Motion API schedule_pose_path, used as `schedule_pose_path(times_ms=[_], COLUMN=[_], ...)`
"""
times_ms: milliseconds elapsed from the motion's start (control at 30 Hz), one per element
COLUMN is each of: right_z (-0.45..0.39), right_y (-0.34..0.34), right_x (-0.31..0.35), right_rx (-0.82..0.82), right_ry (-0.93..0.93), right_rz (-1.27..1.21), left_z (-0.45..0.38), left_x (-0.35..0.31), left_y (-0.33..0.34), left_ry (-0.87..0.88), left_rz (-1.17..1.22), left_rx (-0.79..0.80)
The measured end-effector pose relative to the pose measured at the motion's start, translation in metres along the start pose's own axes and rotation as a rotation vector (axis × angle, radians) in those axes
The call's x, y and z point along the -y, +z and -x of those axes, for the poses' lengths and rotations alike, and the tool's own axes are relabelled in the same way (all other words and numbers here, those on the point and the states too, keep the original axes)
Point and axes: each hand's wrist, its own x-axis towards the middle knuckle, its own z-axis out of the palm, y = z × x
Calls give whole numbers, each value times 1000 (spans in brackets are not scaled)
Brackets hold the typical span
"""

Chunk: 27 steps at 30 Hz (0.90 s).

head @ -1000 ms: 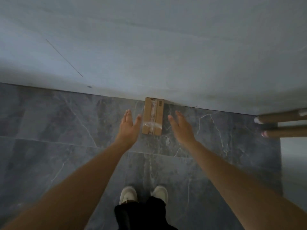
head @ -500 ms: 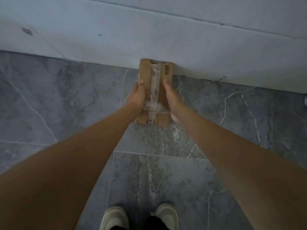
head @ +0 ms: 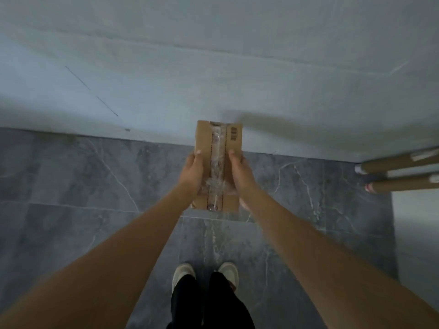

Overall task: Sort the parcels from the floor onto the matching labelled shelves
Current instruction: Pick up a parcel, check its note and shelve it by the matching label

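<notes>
Both hands, the left hand (head: pixel 193 173) and right hand (head: pixel 240 173), now clasp the box (head: pixel 218 148) at frame centre, lifted off the floor (head: pixel 71 176); shelving comes next.

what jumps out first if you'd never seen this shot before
A narrow cardboard parcel sealed with clear tape sits dead centre, gripped by the left hand and right hand on its long sides, bare forearms stretching up from the bottom corners. Below it, on the grey marble floor, the person's pale shoes show. At the right edge, two cardboard tubes lie along the wall.
</notes>
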Motion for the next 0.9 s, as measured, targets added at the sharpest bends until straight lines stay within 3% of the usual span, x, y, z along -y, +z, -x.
schedule_pose_path(times_ms=[200,333,400,467,700,900], right_z=[193,312,332,407,515,614], right_y=[-12,-15,-10,-17,-13,-16], right_x=[117,192,211,257,330,379], right_rx=[4,-6,-28,-31,-55,-42], right_ry=[-87,-198,-215,-343,-544,-715], right_rz=[36,47,101,95,27,-10], left_z=[185,298,315,385,490,577], left_x=[-112,-190,-206,-252,-315,-361], left_y=[-64,-106,-115,-144,-184,-217], left_ry=[11,141,172,318,624,773], left_rz=[112,116,101,103,103,153], left_rx=[27,67,68,120,87,62])
